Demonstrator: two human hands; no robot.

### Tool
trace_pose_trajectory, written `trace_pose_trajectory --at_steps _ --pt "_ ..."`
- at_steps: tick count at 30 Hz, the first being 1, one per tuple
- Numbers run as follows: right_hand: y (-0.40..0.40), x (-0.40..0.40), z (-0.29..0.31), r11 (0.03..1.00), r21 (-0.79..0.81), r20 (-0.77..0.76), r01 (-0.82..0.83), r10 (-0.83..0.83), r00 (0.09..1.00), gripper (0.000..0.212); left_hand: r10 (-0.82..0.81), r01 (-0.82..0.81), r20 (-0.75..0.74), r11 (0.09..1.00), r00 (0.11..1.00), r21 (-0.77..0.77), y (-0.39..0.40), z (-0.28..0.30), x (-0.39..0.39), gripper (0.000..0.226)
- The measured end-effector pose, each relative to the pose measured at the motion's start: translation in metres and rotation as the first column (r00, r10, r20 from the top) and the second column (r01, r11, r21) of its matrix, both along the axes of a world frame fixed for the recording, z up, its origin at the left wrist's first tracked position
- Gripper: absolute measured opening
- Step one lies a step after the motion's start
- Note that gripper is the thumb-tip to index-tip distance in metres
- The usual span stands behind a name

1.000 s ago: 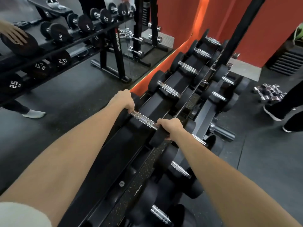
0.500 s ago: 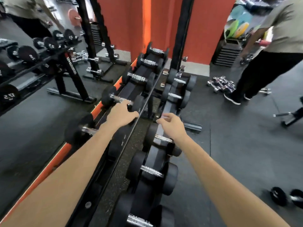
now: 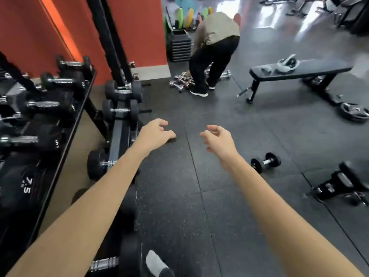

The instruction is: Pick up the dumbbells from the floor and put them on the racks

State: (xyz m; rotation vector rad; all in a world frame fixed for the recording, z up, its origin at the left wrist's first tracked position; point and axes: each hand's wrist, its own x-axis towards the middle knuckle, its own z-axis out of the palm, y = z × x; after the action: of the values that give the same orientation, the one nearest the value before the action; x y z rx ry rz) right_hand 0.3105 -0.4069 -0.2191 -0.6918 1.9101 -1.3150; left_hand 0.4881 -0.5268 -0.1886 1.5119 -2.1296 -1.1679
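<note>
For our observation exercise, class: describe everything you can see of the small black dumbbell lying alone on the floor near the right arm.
The small black dumbbell has two round black heads, rubber by the look, joined by a short shiny metal handle. A white number marks the nearer head; it seems to read 7.5. It lies on its side on the dark speckled rubber floor, just beyond the right forearm. Nothing but the floor touches it.

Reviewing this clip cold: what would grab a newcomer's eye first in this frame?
Two bare forearms reach forward, the left hand and right hand both open and empty above the dark rubber floor. To the left stands the rack loaded with black dumbbells, while one loose dumbbell lies on the floor to the right. Farther back, another person bends over a pile of chrome dumbbells beside a flat bench.
</note>
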Motion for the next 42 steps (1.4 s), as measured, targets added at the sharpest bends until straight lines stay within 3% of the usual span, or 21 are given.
trace_pose_trajectory --at_steps 10,14,20,24,33,42 --pt "0.154 -0.165 -0.021 0.935 0.003 0.131 0.356 -0.353 0.926 0.051 -0.285 0.286 -0.019 0.956 0.958 0.072 0.123 -0.018 -0.201 0.038" --pt "0.180 -0.229 -0.027 0.898 0.027 0.114 0.439 -0.439 0.891 0.059 -0.390 0.388 -0.006 0.916 0.921 0.100 0.130 -0.028 -0.276 0.037" --pt "0.191 -0.337 -0.035 0.856 0.075 0.014 0.511 -0.514 0.858 0.040 -0.467 0.465 -0.049 0.857 0.883 0.219 0.110 -0.053 -0.407 0.034" --pt "0.190 -0.403 -0.047 0.824 0.117 0.033 0.554 -0.561 0.827 0.035 -0.406 0.445 -0.183 0.814 0.896 0.372 0.110 -0.072 -0.487 0.028" --pt "0.151 -0.561 -0.098 0.850 0.212 0.029 0.483 -0.500 0.866 0.044 -0.329 0.317 -0.085 0.762 0.941 0.564 0.097 -0.128 -0.648 0.054" --pt "0.087 -0.720 -0.136 0.913 0.291 0.096 0.287 -0.326 0.940 0.047 -0.099 0.088 -0.014 0.806 0.995 0.585 0.071 -0.185 -0.786 0.051"
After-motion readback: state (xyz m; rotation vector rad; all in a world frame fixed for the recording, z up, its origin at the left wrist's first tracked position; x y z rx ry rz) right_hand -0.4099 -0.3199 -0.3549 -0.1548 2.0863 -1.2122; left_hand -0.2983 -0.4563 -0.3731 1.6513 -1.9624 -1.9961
